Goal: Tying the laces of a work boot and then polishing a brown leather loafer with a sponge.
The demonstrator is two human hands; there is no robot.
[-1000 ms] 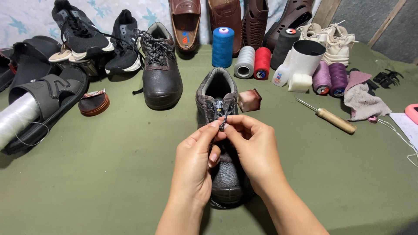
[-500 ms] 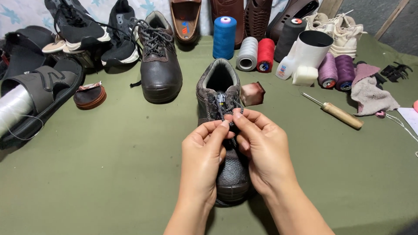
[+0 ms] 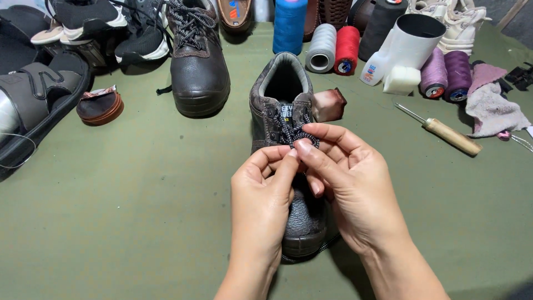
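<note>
A worn brown leather shoe (image 3: 277, 91) lies on the green cloth with its toe toward me. Both hands are over its lacing. My left hand (image 3: 262, 197) and my right hand (image 3: 350, 189) pinch the black-and-white speckled shoelace (image 3: 294, 133) between thumbs and fingertips, near the top eyelets. The hands hide the middle of the shoe; the toe cap (image 3: 302, 236) shows beneath them. A loose end of lace trails past the toe.
A matching brown shoe (image 3: 197, 66) stands at back left beside black sneakers and a grey sandal (image 3: 33, 105). Thread spools (image 3: 333, 47), a white cup (image 3: 413, 36), a wooden-handled awl (image 3: 447, 135), a pink rag (image 3: 494, 108) and a small round tin (image 3: 99, 105) lie around.
The view has tilted down and closer. Both hands stay on the lace, shifting slightly as the fingers work it at the upper eyelets.
</note>
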